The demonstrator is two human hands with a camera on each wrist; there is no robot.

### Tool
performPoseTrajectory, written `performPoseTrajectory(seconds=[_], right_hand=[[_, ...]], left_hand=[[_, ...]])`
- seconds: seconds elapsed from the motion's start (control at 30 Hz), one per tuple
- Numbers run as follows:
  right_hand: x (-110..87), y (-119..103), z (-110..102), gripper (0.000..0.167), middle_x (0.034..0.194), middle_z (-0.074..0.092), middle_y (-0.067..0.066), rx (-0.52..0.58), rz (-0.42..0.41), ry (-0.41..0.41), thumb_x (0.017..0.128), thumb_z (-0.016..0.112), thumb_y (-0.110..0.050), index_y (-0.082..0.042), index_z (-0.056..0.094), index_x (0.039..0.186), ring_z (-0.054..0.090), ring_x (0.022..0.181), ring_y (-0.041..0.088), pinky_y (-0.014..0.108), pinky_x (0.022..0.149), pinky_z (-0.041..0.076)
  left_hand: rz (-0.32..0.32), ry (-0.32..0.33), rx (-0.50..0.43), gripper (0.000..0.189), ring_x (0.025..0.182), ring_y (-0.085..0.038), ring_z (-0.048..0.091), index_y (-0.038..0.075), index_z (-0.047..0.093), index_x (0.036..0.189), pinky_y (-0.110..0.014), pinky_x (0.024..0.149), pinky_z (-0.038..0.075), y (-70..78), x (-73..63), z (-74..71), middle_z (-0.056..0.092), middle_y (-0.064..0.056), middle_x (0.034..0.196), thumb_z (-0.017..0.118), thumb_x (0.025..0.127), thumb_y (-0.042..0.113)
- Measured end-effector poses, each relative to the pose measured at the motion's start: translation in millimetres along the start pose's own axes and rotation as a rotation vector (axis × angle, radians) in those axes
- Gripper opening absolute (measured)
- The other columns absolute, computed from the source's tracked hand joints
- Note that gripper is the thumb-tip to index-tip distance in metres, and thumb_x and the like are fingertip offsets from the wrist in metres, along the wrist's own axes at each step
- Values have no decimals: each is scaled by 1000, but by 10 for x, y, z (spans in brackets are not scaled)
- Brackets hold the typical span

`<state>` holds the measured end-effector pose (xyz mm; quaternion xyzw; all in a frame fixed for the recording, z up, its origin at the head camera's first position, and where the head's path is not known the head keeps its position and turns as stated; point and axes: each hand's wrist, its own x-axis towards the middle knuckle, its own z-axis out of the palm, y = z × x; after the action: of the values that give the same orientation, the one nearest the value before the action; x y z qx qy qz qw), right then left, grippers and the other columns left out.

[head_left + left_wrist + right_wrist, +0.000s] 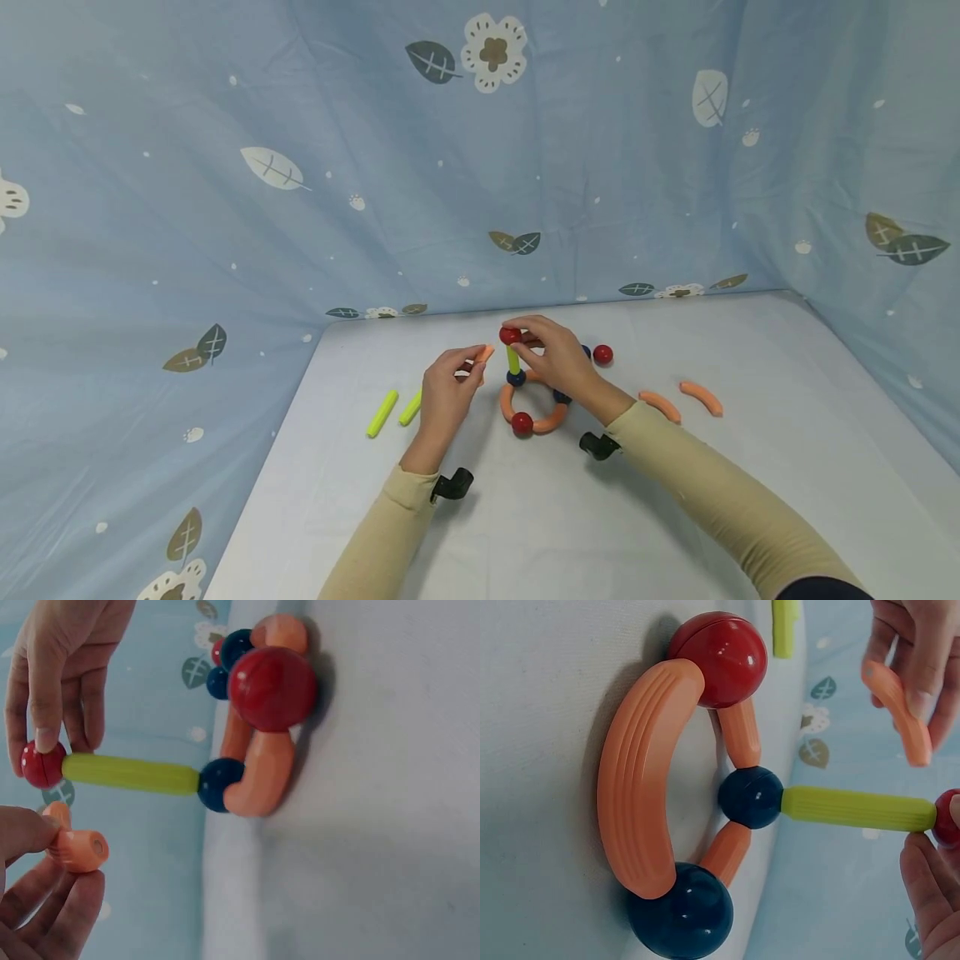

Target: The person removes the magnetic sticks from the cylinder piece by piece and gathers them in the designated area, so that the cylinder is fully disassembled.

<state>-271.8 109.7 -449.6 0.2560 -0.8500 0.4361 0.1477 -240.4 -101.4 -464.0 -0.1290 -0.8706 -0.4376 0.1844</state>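
Note:
My left hand (447, 392) pinches a curved orange stick (81, 851) between thumb and fingers, raised beside the upright rod. With thumb and fingertips, my right hand (558, 354) grips a red ball (510, 336) at the top of a yellow-green rod (131, 772). The rod's lower end meets a dark blue ball (751, 797). That ball is part of a ring on the table, made of curved orange sticks (637, 780), another red ball (522, 423) and a further dark blue ball (682, 911). The held orange stick is apart from the red ball.
Two loose yellow-green rods (382, 414) lie left of my left hand. On the right are two curved orange sticks (701, 398). A loose red ball (603, 355) rests behind my right hand, beside a partly hidden blue ball (586, 353). A blue curtain (450, 167) borders the white table (525, 533).

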Motion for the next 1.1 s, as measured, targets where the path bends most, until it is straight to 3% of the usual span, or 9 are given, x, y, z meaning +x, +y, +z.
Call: performPoseTrajectory(seconds=[0.23, 0.57, 0.87, 1.1], right_hand=[[2, 2, 4, 40, 129, 65, 3, -1, 13, -5, 95, 73, -9, -16, 66, 133, 71, 104, 18, 31, 89, 59], [-9, -18, -7, 40, 128, 65, 5, -4, 9, 4, 95, 73, -7, -14, 66, 134, 70, 104, 19, 32, 90, 58], [-1, -9, 3, 40, 128, 65, 5, -7, 14, 0, 95, 73, -8, -14, 65, 134, 70, 104, 19, 32, 90, 58], [2, -16, -1, 42, 128, 65, 5, 4, 22, -3, 93, 74, -5, -14, 66, 133, 71, 103, 19, 33, 91, 58]], left_hand=[[-102, -42, 28, 29, 92, -13, 69, 18, 76, 122, -24, 74, 60, -175, -145, -57, 72, 2, 111, 76, 93, 13], [-225, -62, 22, 25, 88, -14, 70, 20, 78, 116, -25, 63, 56, -442, -374, -217, 74, 2, 107, 78, 92, 14], [-313, -94, 25, 23, 71, -15, 65, 15, 78, 114, -24, 52, 50, -563, -477, -335, 72, 2, 79, 79, 91, 19], [-319, -114, 108, 21, 57, -13, 55, 15, 79, 108, -24, 54, 44, -587, -503, -402, 68, 2, 64, 77, 93, 29]])
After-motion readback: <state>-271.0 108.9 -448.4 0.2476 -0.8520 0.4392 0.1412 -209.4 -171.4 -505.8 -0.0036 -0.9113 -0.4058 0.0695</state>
